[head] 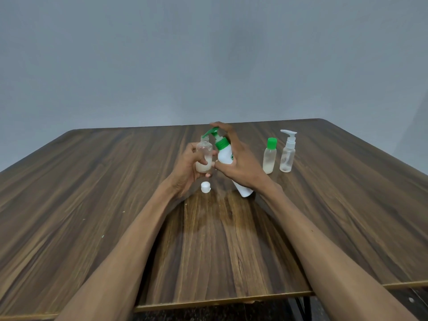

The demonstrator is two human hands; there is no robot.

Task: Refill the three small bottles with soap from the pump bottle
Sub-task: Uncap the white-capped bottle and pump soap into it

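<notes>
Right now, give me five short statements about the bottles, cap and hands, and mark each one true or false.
1. The left hand holds an open bottle. True.
2. The pump bottle stands upright on the table. False: the right hand holds it tilted, nozzle over the open bottle's mouth.
3. A white cap lies on the table. True.
4. The green-capped bottle is uncapped. False: its cap is on.
5. The spray bottle lies on its side. False: it stands upright.
</notes>
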